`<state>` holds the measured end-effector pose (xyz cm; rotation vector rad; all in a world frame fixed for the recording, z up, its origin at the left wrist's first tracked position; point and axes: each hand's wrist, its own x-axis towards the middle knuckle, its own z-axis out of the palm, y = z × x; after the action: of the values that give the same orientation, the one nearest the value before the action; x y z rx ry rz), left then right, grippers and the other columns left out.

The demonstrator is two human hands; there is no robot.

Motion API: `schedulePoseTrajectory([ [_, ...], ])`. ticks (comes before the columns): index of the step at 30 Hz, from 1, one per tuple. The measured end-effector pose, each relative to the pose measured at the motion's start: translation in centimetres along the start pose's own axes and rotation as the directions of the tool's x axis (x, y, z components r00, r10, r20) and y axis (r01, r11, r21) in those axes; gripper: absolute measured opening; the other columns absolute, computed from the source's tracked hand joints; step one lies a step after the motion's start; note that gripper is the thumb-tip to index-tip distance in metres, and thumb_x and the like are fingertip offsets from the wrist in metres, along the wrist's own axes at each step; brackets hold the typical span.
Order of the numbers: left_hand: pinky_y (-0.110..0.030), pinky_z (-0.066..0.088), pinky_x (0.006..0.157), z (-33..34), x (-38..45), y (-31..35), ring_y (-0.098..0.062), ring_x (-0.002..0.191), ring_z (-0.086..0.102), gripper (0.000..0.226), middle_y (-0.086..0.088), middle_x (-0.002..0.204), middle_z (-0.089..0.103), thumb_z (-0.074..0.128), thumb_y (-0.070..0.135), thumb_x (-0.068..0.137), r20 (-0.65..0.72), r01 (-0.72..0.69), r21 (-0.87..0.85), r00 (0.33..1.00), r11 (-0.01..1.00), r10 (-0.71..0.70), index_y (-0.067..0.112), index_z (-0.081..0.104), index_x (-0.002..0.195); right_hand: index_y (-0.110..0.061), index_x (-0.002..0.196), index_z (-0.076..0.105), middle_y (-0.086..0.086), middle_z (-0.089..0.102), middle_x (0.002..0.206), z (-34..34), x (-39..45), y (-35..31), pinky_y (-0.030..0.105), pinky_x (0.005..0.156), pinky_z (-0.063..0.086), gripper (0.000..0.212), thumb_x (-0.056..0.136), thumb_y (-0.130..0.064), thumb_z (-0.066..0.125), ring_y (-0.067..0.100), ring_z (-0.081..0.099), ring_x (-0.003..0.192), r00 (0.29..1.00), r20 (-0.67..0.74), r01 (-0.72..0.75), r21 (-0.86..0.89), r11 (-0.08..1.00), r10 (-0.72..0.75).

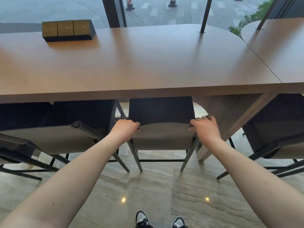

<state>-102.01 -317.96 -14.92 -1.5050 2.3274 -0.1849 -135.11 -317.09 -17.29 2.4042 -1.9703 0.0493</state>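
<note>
Sneakers [141,218], black and white, stand on the grey stone floor [148,186] at the bottom edge of view. Both bare forearms reach forward to the middle chair [164,137].

Left grip [125,127]: fingers curled over the top left corner of the grey backrest. Right grip [204,126]: fingers curled over the top right corner, thumb against the near face. Both grips are clamped on the backrest edge, neither spread.

The chair stands upright on dark legs, its dark seat partly under the front edge of the brown counter [148,66]. A like chair [49,139] stands just beside it on the left. Another [279,129] stands on the right, beyond the counter's end panel.

On the counter top, far left, sits a block of three brass-faced sockets [67,29] — well apart from both grips. A dark pole [204,15] rises from the top toward the far right. A second counter [283,46] abuts on the right, with window glass behind.
</note>
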Motion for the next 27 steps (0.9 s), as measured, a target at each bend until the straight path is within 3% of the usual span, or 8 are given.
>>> schedulePoseTrajectory([
  [5,-0.034,0.039,0.057,-0.7,-0.1,2.2,-0.025,0.059,0.053,0.023,0.001,0.067,0.05,0.039,0.03,0.108,-0.021,-0.013,-0.013,1.0,1.0,0.013,0.013,0.054,0.109,-0.02,0.083,0.062,-0.005,0.067,0.079,-0.6,-0.3,2.1,0.035,0.085,0.025,0.008,0.09,-0.019,0.065,0.024,0.06,0.086,0.999,-0.007,-0.038,-0.004,0.999,0.038],
  [10,-0.038,0.054,0.07,-1.3,-0.6,3.5,-0.03,0.084,0.069,0.019,-0.008,0.097,0.07,0.044,0.022,0.107,0.04,0.018,-0.091,0.999,0.996,-0.014,0.013,0.053,0.122,-0.017,0.087,0.067,0.002,0.07,0.083,-0.7,-0.9,2.9,0.036,0.082,0.029,0.009,0.091,-0.025,0.066,0.029,0.061,0.086,1.0,-0.007,0.001,0.016,1.0,-0.001],
  [13,-0.036,0.05,0.065,-1.0,-0.9,3.5,-0.029,0.084,0.068,0.019,-0.006,0.096,0.07,0.046,0.016,0.105,0.039,0.049,-0.106,0.998,0.993,-0.045,0.015,0.053,0.122,-0.012,0.083,0.067,0.006,0.068,0.076,-0.7,-1.5,2.6,0.037,0.08,0.03,0.015,0.089,-0.026,0.067,0.033,0.061,0.082,1.0,-0.026,0.015,0.049,0.999,-0.014],
  [16,-0.038,0.056,0.072,-1.0,-1.0,2.9,-0.03,0.089,0.069,0.023,-0.007,0.101,0.071,0.049,0.016,0.103,0.06,0.084,-0.122,0.995,0.989,-0.077,0.016,0.053,0.126,-0.008,0.075,0.066,0.009,0.065,0.067,-0.8,-2.1,1.7,0.041,0.081,0.037,0.017,0.085,-0.021,0.073,0.035,0.061,0.075,0.998,-0.059,0.018,0.084,0.996,-0.013],
  [21,-0.035,0.052,0.064,-0.9,-1.1,2.6,-0.028,0.084,0.069,0.022,-0.006,0.1,0.072,0.049,0.019,0.104,0.056,0.122,-0.155,0.992,0.98,-0.114,0.019,0.054,0.126,-0.009,0.08,0.064,0.008,0.064,0.071,-0.4,-2.2,0.9,0.041,0.085,0.035,0.018,0.089,-0.024,0.068,0.035,0.059,0.078,0.999,-0.041,0.004,0.083,0.997,-0.001],
  [27,-0.04,0.058,0.074,-1.0,-1.5,2.9,-0.03,0.087,0.069,0.023,-0.008,0.1,0.071,0.044,0.024,0.107,0.071,0.116,-0.167,0.992,0.979,-0.105,0.014,0.054,0.125,-0.009,0.079,0.063,0.009,0.064,0.07,-0.1,-2.4,1.0,0.043,0.088,0.037,0.019,0.086,-0.023,0.072,0.036,0.06,0.078,0.998,-0.063,-0.017,0.083,0.996,0.023],
])
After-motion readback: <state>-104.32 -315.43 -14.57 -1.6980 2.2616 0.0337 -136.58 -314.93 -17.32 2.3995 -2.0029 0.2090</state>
